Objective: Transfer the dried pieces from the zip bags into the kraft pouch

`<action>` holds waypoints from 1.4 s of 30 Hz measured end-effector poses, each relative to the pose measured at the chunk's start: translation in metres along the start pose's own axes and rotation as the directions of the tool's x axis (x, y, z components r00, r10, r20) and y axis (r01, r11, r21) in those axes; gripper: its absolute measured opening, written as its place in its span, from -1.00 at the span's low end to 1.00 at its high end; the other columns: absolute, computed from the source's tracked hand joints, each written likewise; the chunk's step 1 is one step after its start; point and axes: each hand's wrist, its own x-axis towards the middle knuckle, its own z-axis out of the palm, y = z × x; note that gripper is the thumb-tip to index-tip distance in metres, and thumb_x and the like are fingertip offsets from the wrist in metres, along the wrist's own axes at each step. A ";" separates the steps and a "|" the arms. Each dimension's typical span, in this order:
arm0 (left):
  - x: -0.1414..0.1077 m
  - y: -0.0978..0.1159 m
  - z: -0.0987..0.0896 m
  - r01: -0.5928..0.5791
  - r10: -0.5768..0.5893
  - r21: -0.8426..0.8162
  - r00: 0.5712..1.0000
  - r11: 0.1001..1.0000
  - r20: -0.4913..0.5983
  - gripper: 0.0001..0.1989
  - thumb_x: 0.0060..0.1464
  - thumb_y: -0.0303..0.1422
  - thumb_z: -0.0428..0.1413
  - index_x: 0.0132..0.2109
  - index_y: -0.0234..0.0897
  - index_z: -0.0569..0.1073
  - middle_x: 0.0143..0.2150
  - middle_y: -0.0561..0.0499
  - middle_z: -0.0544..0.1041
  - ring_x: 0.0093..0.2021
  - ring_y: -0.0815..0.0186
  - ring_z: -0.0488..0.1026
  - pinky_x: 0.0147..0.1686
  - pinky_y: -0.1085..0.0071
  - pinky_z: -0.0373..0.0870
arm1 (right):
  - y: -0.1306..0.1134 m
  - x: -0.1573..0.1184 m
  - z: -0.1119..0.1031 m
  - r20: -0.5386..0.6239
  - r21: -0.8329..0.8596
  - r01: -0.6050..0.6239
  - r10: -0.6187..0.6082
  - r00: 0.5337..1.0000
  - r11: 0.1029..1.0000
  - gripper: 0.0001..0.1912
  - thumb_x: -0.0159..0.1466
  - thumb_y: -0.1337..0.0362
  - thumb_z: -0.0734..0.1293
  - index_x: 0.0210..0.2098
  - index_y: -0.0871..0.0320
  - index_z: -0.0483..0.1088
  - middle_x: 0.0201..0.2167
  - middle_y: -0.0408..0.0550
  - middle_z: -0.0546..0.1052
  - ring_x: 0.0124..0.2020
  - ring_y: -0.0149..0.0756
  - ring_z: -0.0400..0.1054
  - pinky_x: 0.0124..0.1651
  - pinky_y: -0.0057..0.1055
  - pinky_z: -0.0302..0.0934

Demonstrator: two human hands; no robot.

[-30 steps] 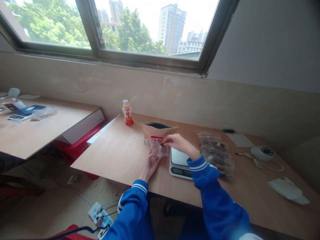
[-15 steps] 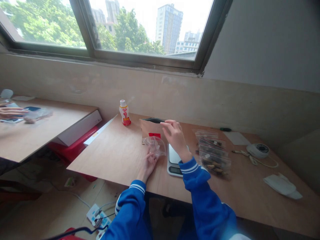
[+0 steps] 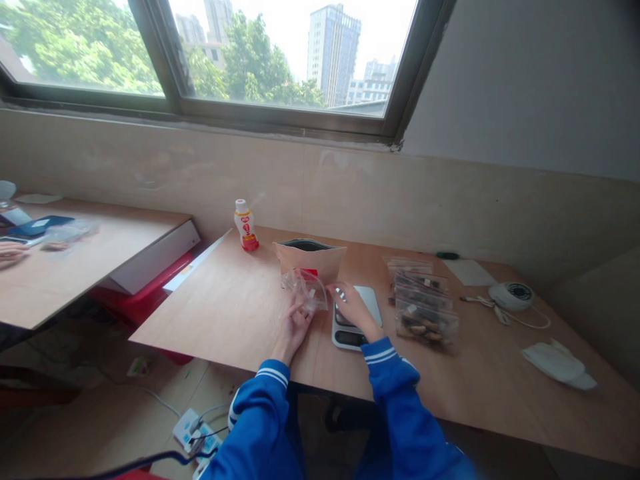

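My left hand (image 3: 296, 325) rests palm up on the table, its fingers curled round the bottom of a clear plastic bag (image 3: 309, 293). My right hand (image 3: 353, 305) hangs over the digital scale (image 3: 371, 300), fingers bent together near the bag's right edge. Small white bits show at those fingers, too small to name. Just behind the plastic bag stands a brown paper pouch (image 3: 326, 261), its dark mouth gaping and a red label on its front partly covered.
To the right lie zip bags (image 3: 425, 317) of brown dried pieces, a white camera-like device (image 3: 511, 295) with its cable, and a crumpled white wrapper (image 3: 559, 365). A drink bottle (image 3: 247, 230) stands back left. Another person's hand (image 3: 11, 253) is at the left table.
My right hand has come down from the pouch's top right edge to beside the plastic bag, over the scale. My left hand stays at the bag. The other person's hand has drawn back leftward.
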 end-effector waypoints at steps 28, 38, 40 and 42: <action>-0.052 0.130 -0.034 0.280 0.625 0.959 0.741 0.045 -0.245 -0.49 0.09 -0.37 -0.10 0.17 -0.44 0.33 0.05 -0.32 0.41 0.11 -0.03 0.32 0.09 -0.05 0.24 | 0.009 0.023 0.045 0.054 -0.490 -0.110 0.156 0.986 0.865 -0.72 0.31 0.45 0.14 -0.21 0.29 0.48 -0.17 0.20 0.53 -0.06 -0.09 0.37 -0.02 -0.25 0.21; -0.041 0.087 -0.043 0.203 0.512 0.831 0.852 -0.518 0.111 -0.51 0.19 -0.36 -0.11 0.25 -0.31 0.27 0.35 -0.30 0.12 0.33 -0.07 0.05 0.21 -0.04 0.09 | 0.013 0.031 0.073 0.049 -0.715 -0.071 0.150 0.987 0.696 -0.56 0.28 0.58 0.02 -0.07 0.29 0.45 -0.11 0.23 0.49 -0.03 -0.04 0.27 0.01 -0.14 0.13; -0.037 0.088 -0.056 0.199 0.430 0.808 0.900 -0.554 0.073 -0.50 0.21 -0.34 -0.13 0.27 -0.28 0.25 0.36 -0.29 0.10 0.35 -0.07 0.03 0.22 -0.07 0.06 | 0.011 0.029 0.071 0.057 -0.724 -0.058 0.143 0.988 0.687 -0.57 0.28 0.57 0.03 -0.08 0.26 0.45 -0.13 0.21 0.49 -0.05 -0.04 0.28 -0.01 -0.14 0.15; -0.036 0.093 -0.065 0.188 0.366 0.796 0.930 -0.576 0.045 -0.49 0.23 -0.30 -0.14 0.29 -0.22 0.21 0.39 -0.26 0.05 0.36 -0.07 0.00 0.23 -0.11 0.02 | 0.009 0.028 0.069 0.073 -0.728 -0.042 0.138 0.988 0.685 -0.58 0.28 0.57 0.04 -0.13 0.26 0.47 -0.15 0.20 0.50 -0.06 -0.04 0.29 -0.02 -0.15 0.15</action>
